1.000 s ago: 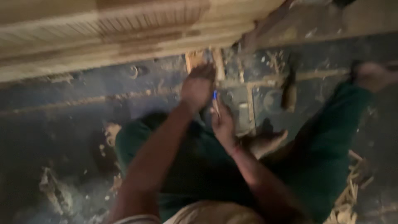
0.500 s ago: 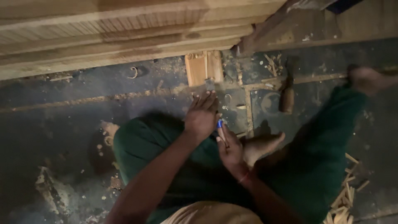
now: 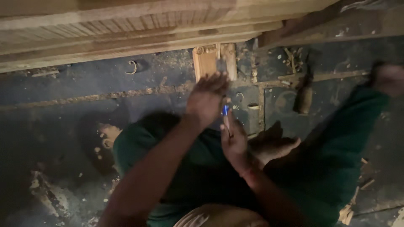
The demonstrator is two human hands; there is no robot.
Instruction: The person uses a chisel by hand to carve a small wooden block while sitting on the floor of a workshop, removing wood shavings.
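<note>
Left hand [image 3: 206, 98] hangs with fingers spread and loose, holding nothing, its fingertips just short of two small wood blocks [image 3: 213, 61] that lie side by side on the floor [image 3: 63, 126] against the planks [image 3: 126, 29] along the far edge. Right hand [image 3: 233, 141] is closed around one pen [image 3: 226, 115] with a blue cap, held upright just below the left hand. Both hands are above the person's folded legs in green trousers [image 3: 336, 159]; one bare foot [image 3: 273, 145] shows beside the right hand. On the floor lie two curled metal rings, one [image 3: 132, 67] toward the left by the planks and one [image 3: 240, 96] close to the hands, and one dark mallet [image 3: 304, 96] toward the right. Wood chips [image 3: 353, 208] are scattered near the right edge. No container shows.
</note>
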